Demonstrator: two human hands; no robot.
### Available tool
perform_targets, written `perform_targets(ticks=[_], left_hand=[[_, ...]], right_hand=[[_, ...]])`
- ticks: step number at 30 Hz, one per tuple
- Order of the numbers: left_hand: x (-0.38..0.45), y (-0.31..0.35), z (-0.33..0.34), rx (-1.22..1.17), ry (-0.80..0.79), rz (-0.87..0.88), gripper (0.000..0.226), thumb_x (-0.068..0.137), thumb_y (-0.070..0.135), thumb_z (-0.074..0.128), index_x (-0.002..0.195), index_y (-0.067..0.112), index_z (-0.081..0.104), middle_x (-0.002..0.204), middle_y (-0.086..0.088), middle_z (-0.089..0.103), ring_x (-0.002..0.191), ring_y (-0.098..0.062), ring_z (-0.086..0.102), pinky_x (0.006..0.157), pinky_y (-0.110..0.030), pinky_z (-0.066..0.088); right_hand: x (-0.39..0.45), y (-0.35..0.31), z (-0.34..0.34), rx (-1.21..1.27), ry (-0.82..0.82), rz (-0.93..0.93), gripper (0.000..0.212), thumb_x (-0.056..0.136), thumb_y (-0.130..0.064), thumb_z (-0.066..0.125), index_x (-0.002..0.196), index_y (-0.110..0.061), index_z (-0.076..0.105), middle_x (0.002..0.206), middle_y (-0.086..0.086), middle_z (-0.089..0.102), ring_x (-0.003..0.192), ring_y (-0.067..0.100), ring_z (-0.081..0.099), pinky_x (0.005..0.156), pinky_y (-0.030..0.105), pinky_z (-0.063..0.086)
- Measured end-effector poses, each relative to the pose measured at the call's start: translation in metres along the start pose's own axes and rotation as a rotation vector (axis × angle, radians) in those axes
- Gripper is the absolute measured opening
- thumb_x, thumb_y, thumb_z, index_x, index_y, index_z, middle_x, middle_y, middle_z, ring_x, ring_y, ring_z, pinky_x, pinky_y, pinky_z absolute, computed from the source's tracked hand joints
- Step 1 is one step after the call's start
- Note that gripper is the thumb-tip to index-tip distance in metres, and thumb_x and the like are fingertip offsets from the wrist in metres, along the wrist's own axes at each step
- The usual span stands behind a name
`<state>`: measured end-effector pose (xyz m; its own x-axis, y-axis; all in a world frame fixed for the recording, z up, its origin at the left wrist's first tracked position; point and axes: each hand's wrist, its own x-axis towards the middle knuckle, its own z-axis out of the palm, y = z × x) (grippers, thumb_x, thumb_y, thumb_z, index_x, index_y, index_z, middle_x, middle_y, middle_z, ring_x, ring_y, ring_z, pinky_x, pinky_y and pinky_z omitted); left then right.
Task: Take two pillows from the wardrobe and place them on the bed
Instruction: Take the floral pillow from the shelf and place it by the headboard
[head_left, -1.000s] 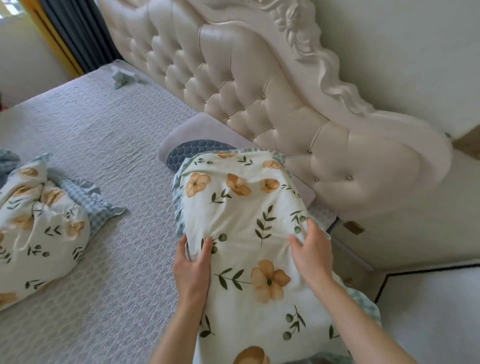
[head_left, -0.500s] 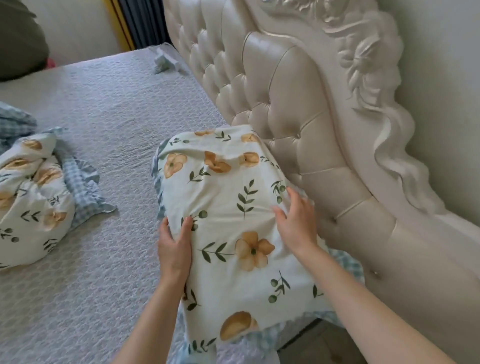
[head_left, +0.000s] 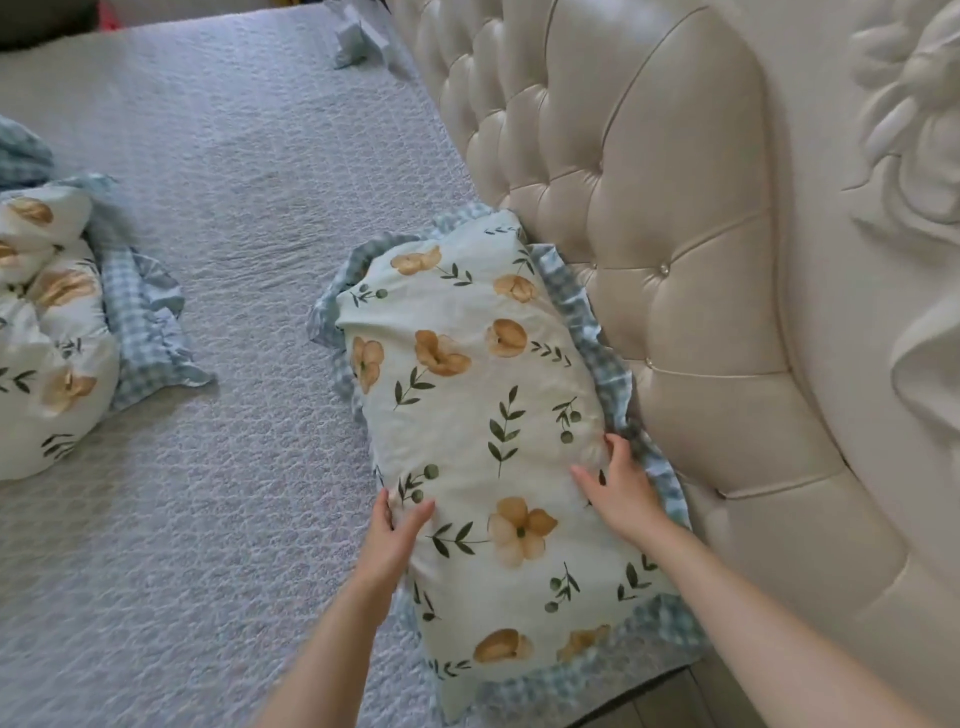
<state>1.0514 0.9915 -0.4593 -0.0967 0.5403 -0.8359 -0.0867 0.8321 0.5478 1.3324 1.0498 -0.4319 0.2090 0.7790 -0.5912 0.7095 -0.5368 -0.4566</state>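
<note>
A floral pillow (head_left: 483, 415) with a blue checked frill lies flat on the grey quilted bed (head_left: 234, 260), its long side against the headboard. My left hand (head_left: 397, 530) grips its left edge, thumb on top and fingers under the side. On the pillow's right part my right hand (head_left: 618, 488) presses with fingers spread, close to the frill. A second floral pillow (head_left: 47, 332) lies crumpled at the left edge of the bed, partly cut off by the frame.
The cream tufted headboard (head_left: 649, 260) runs along the right side. A small pale blue cloth (head_left: 358, 36) lies at the far end of the bed by the headboard. Bare floor (head_left: 654, 701) shows at the bed's near corner.
The pillow has come down from leaning on the headboard to lying flat on the bed, with both hands still on it. The view has shifted closer and lower.
</note>
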Motion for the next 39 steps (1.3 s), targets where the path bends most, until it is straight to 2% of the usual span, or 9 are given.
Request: perform_targets(ticks=[4,8,12,18,23,29,32,34,39], left_hand=[[0.009,0.006,0.012,-0.102,-0.027,0.025,0.107,0.068,0.049,0.082,0.152,0.039,0.015,0.153,0.0,0.04,0.129,-0.027,0.049,0.106,-0.053,0.041],[0.02,0.012,0.027,-0.077,-0.054,0.086,0.115,0.061,0.035,0.091,0.15,0.03,0.018,0.142,-0.005,0.051,0.123,-0.026,0.055,0.108,-0.052,0.043],[0.023,0.03,0.05,-0.02,-0.113,0.164,0.122,0.058,0.033,0.092,0.153,0.031,0.015,0.149,-0.003,0.043,0.132,-0.026,0.048,0.113,-0.05,0.038],[0.023,0.021,0.066,0.093,-0.044,0.167,0.131,0.067,0.049,0.085,0.157,0.029,-0.007,0.164,-0.004,0.014,0.149,-0.027,0.021,0.12,-0.053,0.022],[0.019,0.011,0.071,0.276,0.049,0.164,0.123,0.076,0.064,0.069,0.153,0.029,-0.02,0.167,-0.002,0.0,0.152,-0.028,0.008,0.121,-0.051,0.015],[-0.017,-0.003,0.075,0.498,0.047,0.146,0.101,0.091,0.052,0.057,0.154,0.029,-0.018,0.166,-0.003,0.011,0.149,-0.029,0.022,0.116,-0.05,0.026],[-0.036,-0.009,0.071,0.607,0.034,0.136,0.092,0.095,0.036,0.057,0.157,0.025,-0.01,0.157,-0.009,0.035,0.122,-0.027,0.056,0.092,-0.037,0.048],[-0.048,-0.011,0.067,0.629,0.003,0.134,0.086,0.096,0.024,0.056,0.158,0.023,-0.003,0.151,-0.012,0.044,0.091,-0.013,0.06,0.072,-0.024,0.045],[-0.071,-0.023,0.061,0.589,0.024,0.119,0.066,0.093,0.019,0.055,0.153,0.017,0.029,0.148,-0.008,0.048,0.126,-0.028,0.054,0.099,-0.037,0.049]], right_hand=[[0.015,-0.001,0.001,0.207,-0.056,0.102,0.091,0.08,-0.056,0.064,0.146,-0.016,0.016,0.148,0.009,0.039,0.132,0.03,0.041,0.108,0.045,0.037],[0.019,-0.003,0.002,0.099,0.053,0.072,0.09,0.074,-0.061,0.067,0.139,-0.015,0.026,0.138,0.012,0.044,0.125,0.033,0.044,0.103,0.047,0.04],[0.015,0.005,-0.021,-0.017,0.268,-0.026,0.085,0.077,-0.062,0.061,0.142,-0.017,0.029,0.14,0.014,0.042,0.128,0.033,0.04,0.105,0.046,0.037],[0.013,0.01,-0.021,-0.226,0.245,-0.069,0.087,0.089,-0.055,0.05,0.152,-0.013,0.008,0.153,0.017,0.026,0.139,0.034,0.027,0.109,0.046,0.031],[0.009,0.004,-0.017,-0.366,0.287,-0.016,0.083,0.092,-0.053,0.046,0.15,-0.007,0.011,0.149,0.019,0.032,0.132,0.036,0.035,0.102,0.046,0.036],[-0.04,0.02,-0.014,-0.593,0.258,-0.175,0.069,0.092,-0.031,0.05,0.149,-0.015,0.015,0.155,0.015,0.02,0.136,0.035,0.029,0.1,0.046,0.041],[-0.064,0.033,-0.012,-0.542,0.171,-0.131,0.067,0.092,-0.032,0.052,0.148,-0.018,0.018,0.157,0.014,0.013,0.142,0.035,0.02,0.106,0.046,0.035],[-0.076,0.037,-0.011,-0.512,0.14,-0.132,0.065,0.092,-0.032,0.054,0.146,-0.019,0.02,0.157,0.014,0.014,0.142,0.036,0.019,0.107,0.047,0.035],[-0.095,0.037,-0.002,-0.505,0.081,-0.215,0.06,0.095,-0.031,0.048,0.146,-0.011,0.025,0.155,0.013,0.023,0.143,0.03,0.017,0.112,0.042,0.028]])
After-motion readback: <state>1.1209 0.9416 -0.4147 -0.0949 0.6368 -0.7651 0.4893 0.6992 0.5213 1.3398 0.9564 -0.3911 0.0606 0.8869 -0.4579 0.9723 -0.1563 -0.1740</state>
